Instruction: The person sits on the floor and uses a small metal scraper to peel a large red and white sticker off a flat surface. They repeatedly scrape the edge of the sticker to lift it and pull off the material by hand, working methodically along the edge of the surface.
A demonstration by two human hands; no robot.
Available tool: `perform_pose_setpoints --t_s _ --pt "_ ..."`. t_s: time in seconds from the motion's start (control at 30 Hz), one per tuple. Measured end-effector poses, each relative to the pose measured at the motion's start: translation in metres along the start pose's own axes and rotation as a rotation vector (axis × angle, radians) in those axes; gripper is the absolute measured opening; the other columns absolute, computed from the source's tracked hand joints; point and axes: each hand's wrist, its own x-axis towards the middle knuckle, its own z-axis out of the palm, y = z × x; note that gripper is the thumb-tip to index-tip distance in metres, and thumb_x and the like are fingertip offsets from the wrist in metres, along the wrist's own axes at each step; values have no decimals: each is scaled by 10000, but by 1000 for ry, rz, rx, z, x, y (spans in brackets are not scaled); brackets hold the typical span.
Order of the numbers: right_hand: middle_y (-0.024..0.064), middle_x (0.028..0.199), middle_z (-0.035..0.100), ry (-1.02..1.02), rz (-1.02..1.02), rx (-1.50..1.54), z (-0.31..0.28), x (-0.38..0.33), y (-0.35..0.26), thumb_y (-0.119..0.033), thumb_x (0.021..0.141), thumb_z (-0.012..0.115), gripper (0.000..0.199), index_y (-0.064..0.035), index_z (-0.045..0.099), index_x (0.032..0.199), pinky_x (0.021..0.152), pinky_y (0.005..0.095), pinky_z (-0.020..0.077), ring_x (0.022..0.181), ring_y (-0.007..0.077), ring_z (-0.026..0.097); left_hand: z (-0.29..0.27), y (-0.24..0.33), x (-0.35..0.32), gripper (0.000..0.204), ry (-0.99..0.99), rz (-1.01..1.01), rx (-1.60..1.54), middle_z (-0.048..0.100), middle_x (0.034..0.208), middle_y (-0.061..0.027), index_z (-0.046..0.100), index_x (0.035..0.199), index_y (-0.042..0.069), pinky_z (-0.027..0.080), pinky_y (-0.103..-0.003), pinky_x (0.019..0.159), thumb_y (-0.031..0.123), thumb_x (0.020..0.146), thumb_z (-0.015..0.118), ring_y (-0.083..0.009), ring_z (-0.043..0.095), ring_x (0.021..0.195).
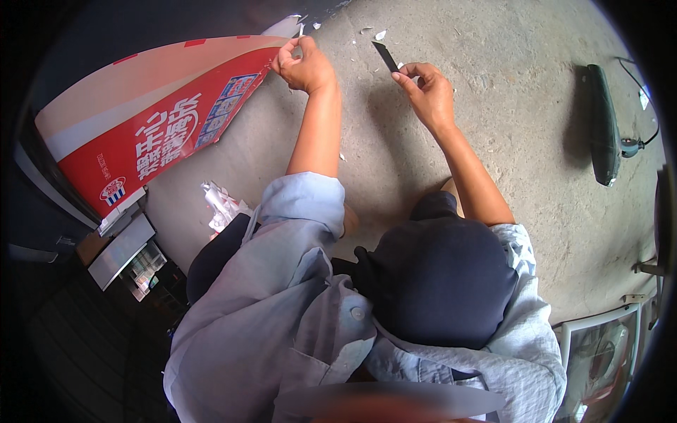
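A large red printed panel (127,151) with white lettering and a pale upper band slants across the upper left. At its right end is my left hand (307,69), thumb and fingers pinched together against the edge. A thin whitish scrap shows by those fingertips; what exactly they grip is too small to make out. Farther right, my right hand (428,92) holds a flat black cutter blade (383,55) between thumb and fingers. The blade's slanted tip points up and left, apart from the panel and above the floor.
Small white scraps (381,35) lie on the concrete floor (395,162). Crumpled white-and-red plastic (222,204) rests near my left leg. A long dark green object (604,127) with a cord lies at the right. A white-framed pane (599,352) stands at lower right.
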Motion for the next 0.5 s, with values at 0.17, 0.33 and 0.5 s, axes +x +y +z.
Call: perform_pose_setpoints --t_s 0.17,0.33,0.5 --pt "59 845 679 -6 5 7 0 0 2 -294 834 780 215 -99 741 918 629 333 481 634 167 562 -2 -16 8 184 20 82 -26 661 899 -86 636 952 -1 509 -328 762 145 844 673 -185 620 791" --pt "66 862 685 0 11 1 -1 0 6 -283 839 775 206 -97 739 921 662 343 488 696 198 600 -5 -19 10 138 -91 114 -324 665 940 -138 567 976 -22 500 -293 784 87 896 595 -190 642 862" --pt "70 876 689 -15 26 12 -1 0 5 -279 839 773 207 -94 737 923 689 350 494 743 221 621 -3 -14 12 132 -214 -16 -488 668 1053 -185 435 983 6 503 -305 875 94 928 517 -208 661 956"
